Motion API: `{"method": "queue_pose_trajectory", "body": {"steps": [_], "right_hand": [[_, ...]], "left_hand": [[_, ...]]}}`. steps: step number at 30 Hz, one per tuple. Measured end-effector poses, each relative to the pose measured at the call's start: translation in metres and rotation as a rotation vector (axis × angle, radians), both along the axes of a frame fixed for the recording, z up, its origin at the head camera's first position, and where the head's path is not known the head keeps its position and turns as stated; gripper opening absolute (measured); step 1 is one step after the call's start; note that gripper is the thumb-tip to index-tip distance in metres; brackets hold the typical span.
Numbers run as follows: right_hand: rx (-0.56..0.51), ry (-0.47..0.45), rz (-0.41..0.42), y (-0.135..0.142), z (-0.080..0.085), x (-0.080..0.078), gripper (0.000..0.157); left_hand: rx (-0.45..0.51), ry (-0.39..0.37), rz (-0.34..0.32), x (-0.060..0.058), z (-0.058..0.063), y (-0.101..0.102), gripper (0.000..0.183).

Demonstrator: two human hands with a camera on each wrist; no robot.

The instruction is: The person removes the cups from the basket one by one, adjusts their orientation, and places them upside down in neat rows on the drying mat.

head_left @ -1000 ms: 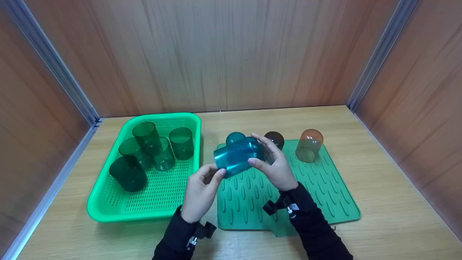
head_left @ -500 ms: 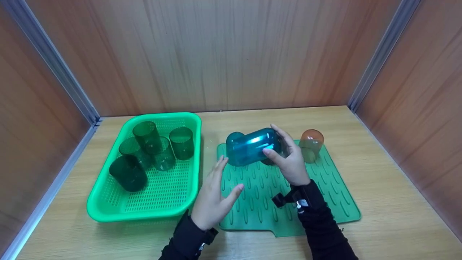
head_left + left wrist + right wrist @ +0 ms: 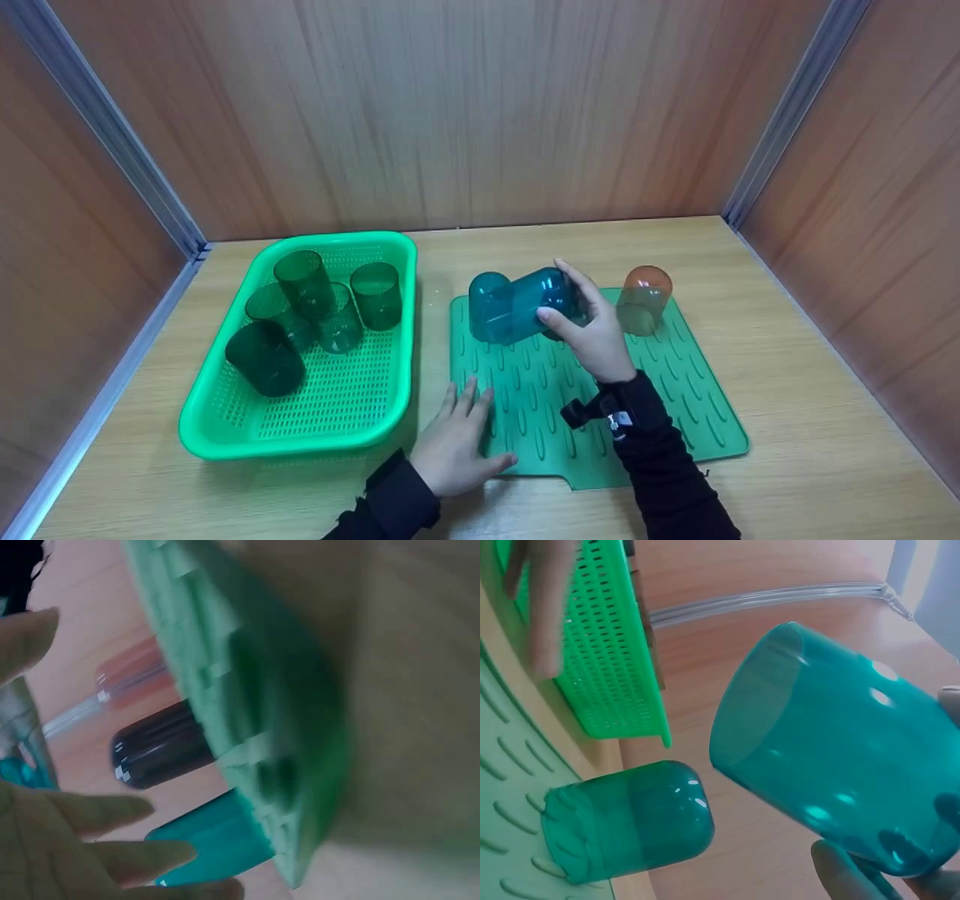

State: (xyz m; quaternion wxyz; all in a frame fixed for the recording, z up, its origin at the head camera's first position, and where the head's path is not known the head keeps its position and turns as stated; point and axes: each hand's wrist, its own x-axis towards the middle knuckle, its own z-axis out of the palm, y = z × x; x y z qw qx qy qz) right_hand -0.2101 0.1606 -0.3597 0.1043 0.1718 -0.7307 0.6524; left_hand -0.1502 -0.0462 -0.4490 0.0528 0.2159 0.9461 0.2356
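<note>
My right hand [image 3: 596,341] grips a clear blue cup [image 3: 536,304] by its base end and holds it tilted, rim to the left, above the green ridged mat [image 3: 525,442]. Fingers spread, my left hand [image 3: 457,450] is at the mat's front left edge and holds nothing; contact with the mat cannot be told. Upside down on the mat stand a teal cup [image 3: 630,821], a dark cup [image 3: 161,746] and an orange cup [image 3: 646,289]. In the head view, the held cup overlaps the teal one and mostly hides the dark one.
Left of the mat stands a bright green perforated basket [image 3: 337,439] with several green-looking cups, among them a very dark one [image 3: 266,360]. Wood-look panels [image 3: 465,112] close off the back and both sides of the table [image 3: 810,390].
The left hand let go of the blue cup's rim, opened out and moved down toward the mat's front edge. The right hand carried the cup slightly right and up, then a touch left.
</note>
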Motion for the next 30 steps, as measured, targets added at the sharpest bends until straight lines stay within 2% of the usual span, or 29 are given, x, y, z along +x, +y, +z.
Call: {"method": "queue_pose_trajectory", "body": {"steps": [4,9,12,16,21,26,30], "right_hand": [[0.035,0.001,0.001,-0.003,-0.002,0.0,0.059],[0.092,0.026,0.0,-0.007,-0.005,-0.002,0.06],[0.136,0.056,-0.003,-0.01,-0.014,-0.01,0.06],[0.272,0.125,-0.023,-0.017,-0.028,-0.022,0.058],[0.456,0.194,-0.03,-0.03,-0.04,-0.029,0.058],[0.564,0.197,-0.032,-0.039,-0.05,-0.031,0.057],[0.618,0.156,-0.021,-0.043,-0.057,-0.03,0.057]], "left_hand": [[-0.08,-0.059,-0.041,-0.001,-0.007,-0.002,0.087],[-0.121,-0.042,-0.06,0.0,-0.011,-0.004,0.086],[-0.125,-0.029,-0.062,-0.001,-0.011,-0.004,0.086],[-0.135,-0.023,-0.061,-0.002,-0.01,-0.004,0.086],[-0.143,-0.037,-0.057,-0.003,-0.009,-0.004,0.085],[-0.139,-0.039,-0.054,-0.003,-0.009,-0.003,0.084],[-0.14,-0.035,-0.057,-0.003,-0.009,-0.003,0.084]]}}
